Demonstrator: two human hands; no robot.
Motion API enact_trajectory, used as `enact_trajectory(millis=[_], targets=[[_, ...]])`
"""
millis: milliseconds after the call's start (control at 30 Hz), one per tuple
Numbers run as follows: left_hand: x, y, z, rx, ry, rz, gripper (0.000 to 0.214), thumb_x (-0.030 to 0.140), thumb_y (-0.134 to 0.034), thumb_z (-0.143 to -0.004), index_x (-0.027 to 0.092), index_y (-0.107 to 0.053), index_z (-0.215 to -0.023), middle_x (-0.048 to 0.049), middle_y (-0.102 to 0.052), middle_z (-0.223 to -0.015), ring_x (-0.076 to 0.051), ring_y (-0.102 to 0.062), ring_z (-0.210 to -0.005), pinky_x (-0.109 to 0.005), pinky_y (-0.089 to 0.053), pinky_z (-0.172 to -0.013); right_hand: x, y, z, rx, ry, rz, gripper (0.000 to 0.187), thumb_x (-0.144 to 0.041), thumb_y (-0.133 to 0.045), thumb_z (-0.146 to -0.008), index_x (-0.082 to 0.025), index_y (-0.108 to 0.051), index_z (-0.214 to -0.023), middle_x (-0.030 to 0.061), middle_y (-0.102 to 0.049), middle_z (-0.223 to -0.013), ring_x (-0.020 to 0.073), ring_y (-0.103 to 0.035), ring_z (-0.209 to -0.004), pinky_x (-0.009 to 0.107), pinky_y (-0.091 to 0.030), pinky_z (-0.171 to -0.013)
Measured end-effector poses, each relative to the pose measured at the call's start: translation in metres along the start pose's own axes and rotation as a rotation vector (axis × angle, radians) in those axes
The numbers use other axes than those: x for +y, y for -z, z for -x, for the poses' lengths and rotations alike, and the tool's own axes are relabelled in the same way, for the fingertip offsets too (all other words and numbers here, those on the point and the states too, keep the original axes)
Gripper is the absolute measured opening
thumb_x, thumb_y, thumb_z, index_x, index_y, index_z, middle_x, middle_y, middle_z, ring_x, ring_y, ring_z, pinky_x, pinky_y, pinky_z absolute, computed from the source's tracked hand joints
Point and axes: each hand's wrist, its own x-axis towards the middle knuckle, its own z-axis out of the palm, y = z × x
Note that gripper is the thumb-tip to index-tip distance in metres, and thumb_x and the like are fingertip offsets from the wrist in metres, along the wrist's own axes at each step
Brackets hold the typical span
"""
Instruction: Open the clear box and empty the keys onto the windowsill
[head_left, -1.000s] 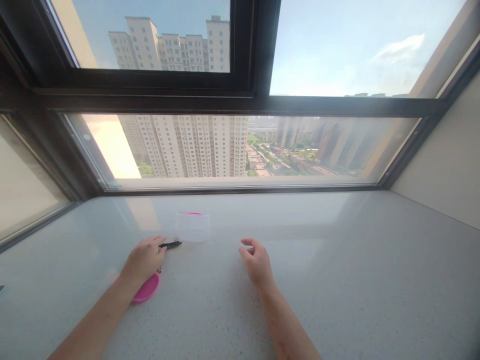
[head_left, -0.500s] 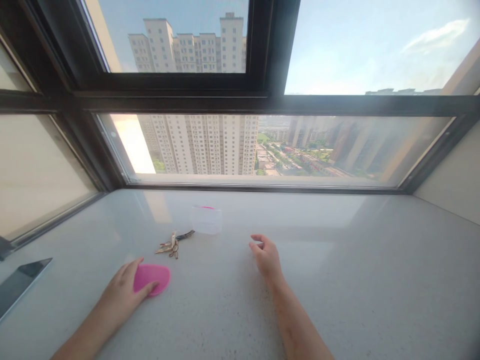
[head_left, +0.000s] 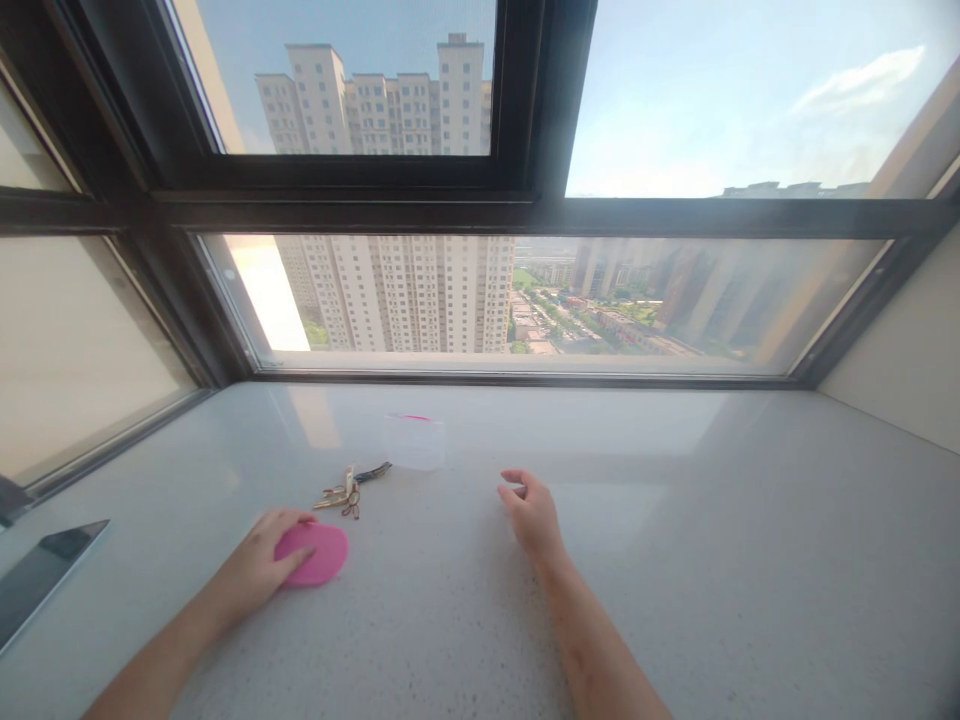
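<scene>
My left hand [head_left: 264, 565] grips a flat pink oval item [head_left: 324, 556], the thumb laid across its face and the fingers along its far edge. What kind of thing it is I cannot make out. Just beyond it lies a bunch of keys [head_left: 345, 496] with a dark strap or fob. A small clear plastic zip bag [head_left: 416, 445] with a pink strip at its top lies behind the keys. To the right, my right hand [head_left: 531, 510] rests on the pale speckled sill, holding nothing, its thumb and forefinger bent and slightly apart.
A dark-screened phone or tablet [head_left: 49, 575] lies at the left edge of the white stone sill [head_left: 712, 560]. Dark window frames [head_left: 525, 380] bound the sill at the back and left, and a white wall [head_left: 900, 370] stands at the right.
My left hand has shifted slightly right and away from me with the pink item, which now lies flatter and shows more of its face. My right hand has stayed in place.
</scene>
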Motion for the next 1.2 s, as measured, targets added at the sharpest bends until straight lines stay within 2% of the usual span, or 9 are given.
enact_trajectory(millis=[133, 367, 533, 667, 800, 867, 933, 1100, 1200], targets=[[0.004, -0.006, -0.005, 0.021, -0.089, -0.062, 0.04, 0.032, -0.054, -0.079, 0.025, -0.063, -0.117, -0.0073, -0.062, -0.126, -0.028, -0.057, -0.117, -0.041, -0.046, -0.099, 0.001, -0.001, 0.0, 0.01, 0.012, 0.01, 0.034, -0.032, -0.059, -0.068, -0.013, -0.073, -0.093, 0.0026, -0.064, -0.059, 0.0187, -0.057, -0.053, 0.027, -0.041, -0.052], [0.026, -0.021, -0.01, 0.126, -0.208, -0.118, 0.037, 0.023, -0.051, -0.081, 0.025, -0.062, -0.117, -0.0079, -0.063, -0.128, -0.027, -0.056, -0.12, -0.043, -0.045, -0.101, 0.004, -0.003, 0.0, 0.031, 0.054, 0.045, 0.031, -0.03, -0.058, -0.068, -0.015, -0.072, -0.091, 0.0017, -0.065, -0.06, 0.0191, -0.059, -0.055, 0.027, -0.043, -0.054], [0.032, -0.032, -0.012, 0.176, -0.265, -0.016, 0.031, 0.028, -0.053, -0.083, 0.02, -0.063, -0.111, -0.0112, -0.068, -0.119, -0.029, -0.061, -0.114, -0.044, -0.05, -0.098, 0.008, -0.006, 0.0, 0.037, 0.105, 0.071, 0.031, -0.029, -0.055, -0.07, -0.013, -0.071, -0.092, 0.0044, -0.068, -0.067, 0.0201, -0.061, -0.06, 0.029, -0.046, -0.06], [0.03, -0.028, -0.015, 0.236, -0.317, 0.019, 0.03, 0.023, -0.053, -0.082, 0.018, -0.06, -0.111, -0.0133, -0.069, -0.114, -0.029, -0.063, -0.109, -0.045, -0.051, -0.094, 0.01, -0.008, 0.0, 0.05, 0.145, 0.099, 0.031, -0.028, -0.054, -0.071, -0.013, -0.069, -0.093, 0.0062, -0.069, -0.074, 0.02, -0.062, -0.061, 0.029, -0.047, -0.062], [0.043, -0.022, -0.013, 0.271, -0.391, 0.036, 0.014, 0.025, -0.051, -0.087, 0.021, -0.06, -0.097, -0.0114, -0.069, -0.102, -0.028, -0.064, -0.101, -0.044, -0.051, -0.09, 0.009, -0.009, 0.001, 0.055, 0.196, 0.138, 0.028, -0.028, -0.053, -0.074, -0.012, -0.067, -0.092, 0.0069, -0.07, -0.079, 0.0185, -0.061, -0.061, 0.028, -0.046, -0.062], [0.055, -0.024, -0.007, 0.258, -0.439, 0.042, 0.011, 0.026, -0.049, -0.09, 0.022, -0.058, -0.084, -0.0077, -0.066, -0.086, -0.025, -0.064, -0.088, -0.039, -0.052, -0.081, 0.007, -0.01, 0.003, 0.052, 0.234, 0.162, 0.026, -0.03, -0.052, -0.077, -0.013, -0.066, -0.09, 0.0068, -0.07, -0.081, 0.0174, -0.061, -0.061, 0.026, -0.045, -0.062], [0.067, -0.03, 0.001, 0.228, -0.488, 0.042, 0.018, 0.026, -0.049, -0.09, 0.022, -0.052, -0.073, -0.0042, -0.061, -0.074, -0.021, -0.061, -0.073, -0.033, -0.051, -0.069, 0.005, -0.01, 0.005, 0.044, 0.275, 0.196, 0.025, -0.032, -0.049, -0.081, -0.014, -0.065, -0.086, 0.0057, -0.068, -0.079, 0.0164, -0.059, -0.061, 0.025, -0.043, -0.061], [0.086, -0.045, 0.013, 0.116, -0.613, 0.034, 0.019, 0.023, -0.054, -0.085, 0.021, -0.052, -0.066, -0.0025, -0.06, -0.071, -0.019, -0.055, -0.068, -0.029, -0.043, -0.063, 0.0, -0.013, 0.014, 0.003, 0.369, 0.342, 0.028, -0.035, -0.048, -0.086, -0.017, -0.059, -0.068, 0.002, -0.06, -0.064, 0.0151, -0.051, -0.06, 0.024, -0.034, -0.059], [0.093, -0.053, 0.011, 0.065, -0.619, 0.039, 0.024, 0.023, -0.054, -0.084, 0.02, -0.053, -0.06, -0.0014, -0.059, -0.065, -0.017, -0.053, -0.063, -0.028, -0.039, -0.059, 0.0, -0.018, 0.022, -0.06, 0.402, 0.438, 0.027, -0.032, -0.054, -0.083, -0.018, -0.056, -0.061, 0.0008, -0.057, -0.059, 0.0142, -0.048, -0.058, 0.024, -0.029, -0.057]])
